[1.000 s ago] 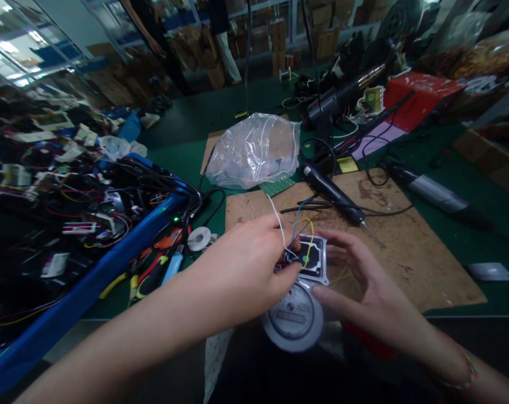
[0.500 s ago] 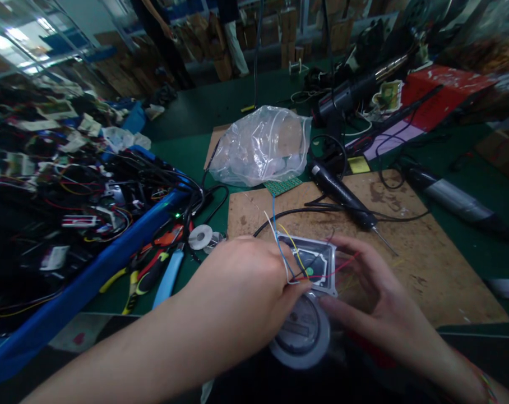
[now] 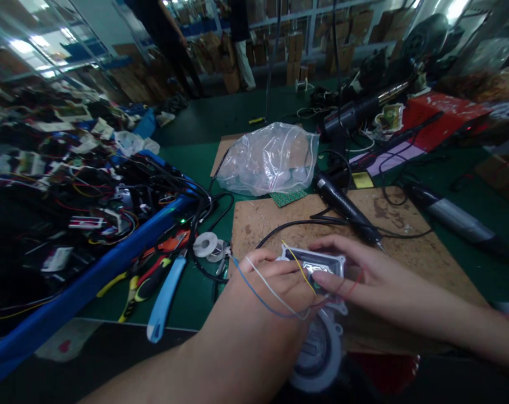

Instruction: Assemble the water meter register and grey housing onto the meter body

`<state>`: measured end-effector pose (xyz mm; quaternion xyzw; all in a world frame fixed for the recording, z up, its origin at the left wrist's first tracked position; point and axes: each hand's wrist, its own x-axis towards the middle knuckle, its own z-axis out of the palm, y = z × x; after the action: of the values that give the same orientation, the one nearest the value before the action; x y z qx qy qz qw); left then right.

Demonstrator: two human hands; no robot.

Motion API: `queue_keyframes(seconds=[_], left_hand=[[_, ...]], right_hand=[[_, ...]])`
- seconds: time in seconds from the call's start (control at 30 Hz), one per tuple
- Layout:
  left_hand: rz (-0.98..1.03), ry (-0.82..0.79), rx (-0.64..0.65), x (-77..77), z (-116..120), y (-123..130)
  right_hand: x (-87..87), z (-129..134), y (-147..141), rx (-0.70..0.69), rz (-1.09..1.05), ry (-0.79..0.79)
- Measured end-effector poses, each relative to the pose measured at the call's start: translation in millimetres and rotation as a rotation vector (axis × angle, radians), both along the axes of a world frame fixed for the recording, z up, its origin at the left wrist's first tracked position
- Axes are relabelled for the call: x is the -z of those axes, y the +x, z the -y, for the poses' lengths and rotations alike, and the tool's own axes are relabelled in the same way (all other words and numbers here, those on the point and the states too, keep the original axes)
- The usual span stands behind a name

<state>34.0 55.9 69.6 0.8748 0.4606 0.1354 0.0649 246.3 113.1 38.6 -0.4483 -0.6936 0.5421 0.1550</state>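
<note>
Both hands [image 3: 322,280] grip one meter [image 3: 317,314], perhaps four wires [image 3: 271,292].

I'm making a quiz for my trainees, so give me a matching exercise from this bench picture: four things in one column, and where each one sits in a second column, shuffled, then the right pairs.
Things
1. clear plastic bag
2. solder spool
3. blue-handled tool
4. grey meter housing

Places
A. between the left hand and the right hand
B. at the far edge of the brown board
C. on the green mat, just left of the board
D. near the table's front edge, beside the pliers

Pairs: 1-B, 2-C, 3-D, 4-A
</note>
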Motion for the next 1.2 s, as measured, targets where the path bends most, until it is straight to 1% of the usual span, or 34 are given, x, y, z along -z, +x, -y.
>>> queue_keyframes(seconds=[0.07, 0.13, 0.23, 0.3, 0.37, 0.4, 0.47, 0.5, 0.6, 0.67, 0.73, 0.8, 0.9, 0.97, 1.07, 1.2], left_hand=[[0.026, 0.076, -0.014, 9.2, 2.3, -3.2], [0.078, 0.191, -0.013, 22.2, 1.5, -5.6], [0.130, 0.371, 0.026, 48.3, -6.8, -5.3], [0.154, 0.463, 0.024, 63.8, -13.6, -4.2], [0.177, 0.543, -0.041, 72.0, -14.8, -4.7], [0.203, 0.567, -0.093, 72.7, -12.1, -5.7], [0.293, 0.560, -0.185, 68.5, -0.9, -9.1], [0.357, 0.530, -0.203, 64.7, 6.2, -11.2], [0.512, 0.382, -0.144, 55.1, 23.6, -18.1], [0.536, 0.295, -0.115, 55.3, 29.0, -21.2], [0.547, 0.248, -0.119, 60.8, 31.1, -21.7], [0.581, 0.256, -0.120, 69.0, 32.1, -19.3], [0.614, 0.281, -0.119, 81.9, 34.0, -12.7], [0.632, 0.283, -0.162, 89.0, 36.1, -8.1], [0.645, 0.274, -0.219, 95.3, 39.1, -3.7], [0.594, 0.353, -0.161, 98.7, 39.8, -4.5]], right_hand=[[-4.3, -13.3, -4.7, -0.122, 0.012, -0.073], [-9.4, -22.0, -8.0, -0.177, 0.034, -0.146], [-15.7, -28.6, -11.0, -0.197, 0.067, -0.219], [-16.6, -31.3, -12.3, -0.195, 0.094, -0.247], [-16.2, -33.6, -13.7, -0.178, 0.096, -0.264], [-16.2, -34.4, -14.4, -0.172, 0.093, -0.281], [-17.4, -35.3, -15.5, -0.171, 0.104, -0.320], [-18.5, -35.7, -15.9, -0.175, 0.122, -0.331], [-21.5, -37.7, -16.4, -0.187, 0.182, -0.353], [-23.2, -39.3, -17.8, -0.183, 0.195, -0.400], [-26.1, -40.0, -21.1, -0.170, 0.211, -0.467], [-30.0, -40.0, -26.2, -0.162, 0.235, -0.508], [-35.0, -40.6, -33.7, -0.163, 0.255, -0.526], [-37.2, -41.4, -36.7, -0.169, 0.261, -0.522], [-40.1, -41.4, -38.4, -0.165, 0.298, -0.507], [-42.7, -38.9, -39.6, -0.115, 0.346, -0.496]])
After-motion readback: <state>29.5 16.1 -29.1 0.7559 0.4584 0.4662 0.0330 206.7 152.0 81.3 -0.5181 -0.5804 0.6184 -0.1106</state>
